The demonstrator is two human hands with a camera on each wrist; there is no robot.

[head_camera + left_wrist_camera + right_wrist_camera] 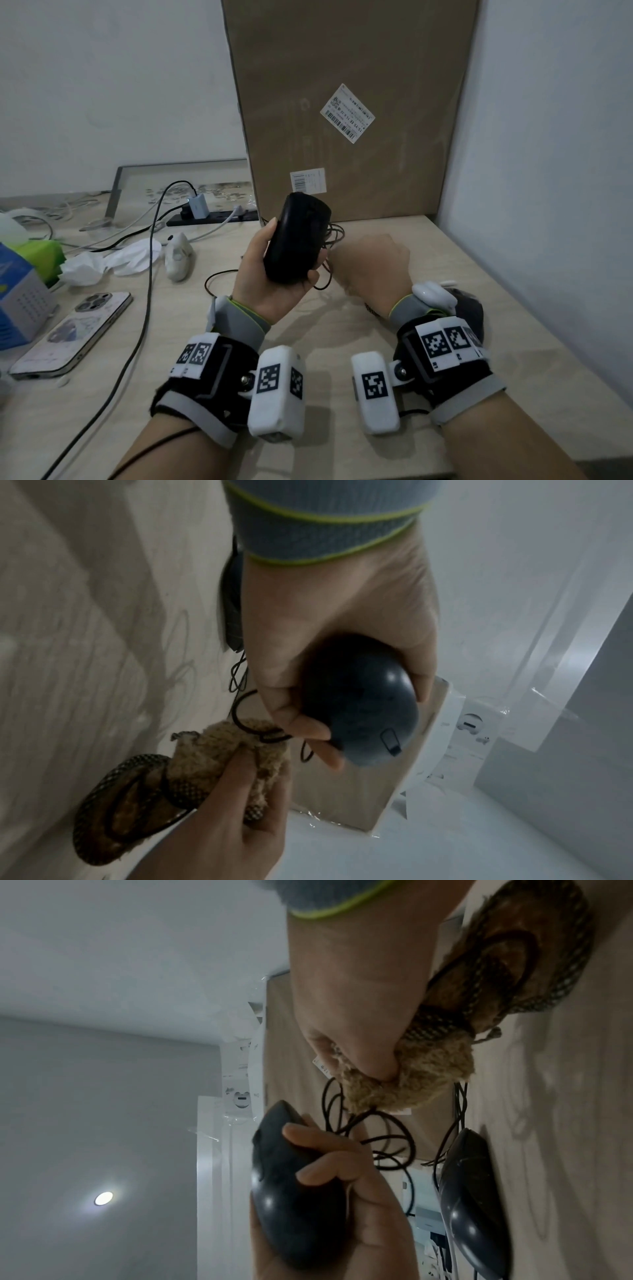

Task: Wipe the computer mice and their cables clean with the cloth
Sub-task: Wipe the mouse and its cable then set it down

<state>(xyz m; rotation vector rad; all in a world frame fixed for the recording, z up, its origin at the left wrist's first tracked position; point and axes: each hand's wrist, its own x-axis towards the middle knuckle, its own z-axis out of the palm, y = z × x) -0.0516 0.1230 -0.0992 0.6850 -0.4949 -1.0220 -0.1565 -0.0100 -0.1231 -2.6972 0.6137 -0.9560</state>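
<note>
black mouse (pixel 296 238) was gripped in my left hand (pixel 270 277); my right hand (pixel 371 265), just beside the mouse, pinched the tan cloth (pixel 226 753) around its cable (pixel 387 1139).

We count two black mice — one held up (pixel 297 238), one lying on the bench (pixel 474 1199). One white mouse-shaped device (pixel 178 255) sits further left. One tan fluffy cloth (pixel 226 753). One phone (pixel 73 334), face down. One cardboard box (pixel 346 102) carrying two labels. One black power strip (pixel 212 217) with one white charger (pixel 198 205) plugged in. One crumpled white tissue (pixel 113 262). Two hands — left (pixel 270 274), right (pixel 371 265) — and two wrist rigs. Cables on the bench are too tangled to count.
</note>
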